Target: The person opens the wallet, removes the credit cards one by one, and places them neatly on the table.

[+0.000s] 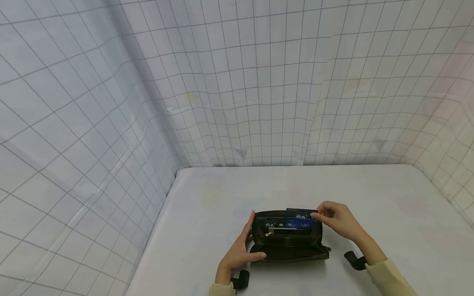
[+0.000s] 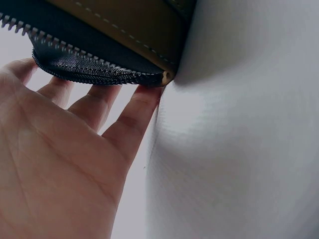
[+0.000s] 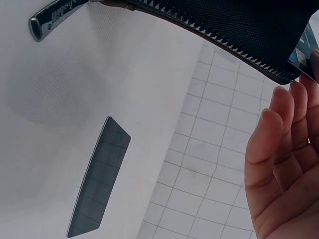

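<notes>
A dark long zip wallet (image 1: 289,256) lies unzipped and spread on the table in the head view. My left hand (image 1: 238,254) holds its left end, thumb over the front panel and fingers along the side; the left wrist view shows several fingertips against the zip edge (image 2: 89,77). At the upper right, my right hand (image 1: 336,220) pinches the corner of a black VIP card (image 1: 295,211), which sticks up above the back panel. Below it sits a blue VIP card (image 1: 296,223), with another black VIP card (image 1: 267,225) to its left.
A white table (image 1: 207,205) surrounds the wallet, with grid-patterned curtains (image 1: 259,94) behind and at the sides. A metal zip pull (image 3: 57,17) hangs at the wallet's right end. The right wrist view alone shows a glossy dark rectangle (image 3: 99,177).
</notes>
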The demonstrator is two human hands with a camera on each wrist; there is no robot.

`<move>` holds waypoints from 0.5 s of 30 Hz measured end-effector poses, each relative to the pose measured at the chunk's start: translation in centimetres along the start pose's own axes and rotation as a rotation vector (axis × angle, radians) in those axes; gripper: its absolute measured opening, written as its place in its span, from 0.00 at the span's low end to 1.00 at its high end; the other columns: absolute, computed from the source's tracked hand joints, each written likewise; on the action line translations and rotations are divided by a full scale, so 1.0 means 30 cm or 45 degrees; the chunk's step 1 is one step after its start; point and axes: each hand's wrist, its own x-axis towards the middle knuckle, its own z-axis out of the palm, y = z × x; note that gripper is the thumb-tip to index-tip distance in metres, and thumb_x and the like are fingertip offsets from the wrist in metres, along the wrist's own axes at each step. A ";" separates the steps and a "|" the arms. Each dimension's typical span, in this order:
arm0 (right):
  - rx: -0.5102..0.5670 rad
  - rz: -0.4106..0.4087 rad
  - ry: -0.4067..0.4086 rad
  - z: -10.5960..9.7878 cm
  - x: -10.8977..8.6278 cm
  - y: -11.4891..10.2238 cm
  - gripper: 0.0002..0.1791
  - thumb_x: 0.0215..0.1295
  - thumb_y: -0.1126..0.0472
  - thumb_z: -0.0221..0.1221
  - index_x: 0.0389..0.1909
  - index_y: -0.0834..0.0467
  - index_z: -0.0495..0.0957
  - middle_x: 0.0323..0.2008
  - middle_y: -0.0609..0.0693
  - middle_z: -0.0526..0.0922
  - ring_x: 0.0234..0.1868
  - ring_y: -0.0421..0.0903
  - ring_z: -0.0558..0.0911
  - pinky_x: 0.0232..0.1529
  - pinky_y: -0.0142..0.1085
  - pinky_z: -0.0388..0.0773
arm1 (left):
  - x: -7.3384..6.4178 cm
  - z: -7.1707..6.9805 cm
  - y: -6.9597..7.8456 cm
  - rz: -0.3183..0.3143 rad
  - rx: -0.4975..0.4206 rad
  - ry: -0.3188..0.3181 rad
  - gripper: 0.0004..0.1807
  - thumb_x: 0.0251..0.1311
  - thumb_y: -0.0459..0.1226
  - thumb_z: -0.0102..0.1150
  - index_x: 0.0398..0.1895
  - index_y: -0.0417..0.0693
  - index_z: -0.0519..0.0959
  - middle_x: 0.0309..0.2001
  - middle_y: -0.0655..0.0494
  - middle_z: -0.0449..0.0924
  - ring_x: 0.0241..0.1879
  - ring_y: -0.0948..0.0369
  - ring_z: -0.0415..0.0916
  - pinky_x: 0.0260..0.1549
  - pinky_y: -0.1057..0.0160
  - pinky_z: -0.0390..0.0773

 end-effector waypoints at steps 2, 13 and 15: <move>0.004 -0.009 0.019 0.001 -0.001 0.003 0.09 0.59 0.49 0.61 0.28 0.50 0.78 0.24 0.43 0.77 0.22 0.38 0.72 0.23 0.32 0.70 | 0.000 0.000 -0.001 0.012 -0.001 -0.001 0.59 0.49 0.41 0.68 0.74 0.63 0.34 0.74 0.65 0.32 0.72 0.48 0.36 0.60 0.37 0.55; -0.019 -0.090 0.111 0.009 0.000 0.006 0.07 0.61 0.51 0.59 0.27 0.49 0.77 0.20 0.47 0.76 0.18 0.37 0.70 0.20 0.31 0.68 | 0.004 -0.004 -0.008 0.002 0.021 -0.001 0.59 0.49 0.42 0.69 0.74 0.63 0.34 0.74 0.66 0.32 0.72 0.51 0.37 0.60 0.38 0.55; -0.021 -0.085 0.118 0.008 0.001 0.006 0.06 0.61 0.52 0.59 0.28 0.48 0.78 0.20 0.47 0.76 0.18 0.38 0.71 0.20 0.31 0.69 | 0.005 -0.004 -0.006 -0.019 0.024 -0.006 0.59 0.49 0.41 0.69 0.73 0.65 0.34 0.73 0.67 0.31 0.72 0.53 0.36 0.61 0.39 0.55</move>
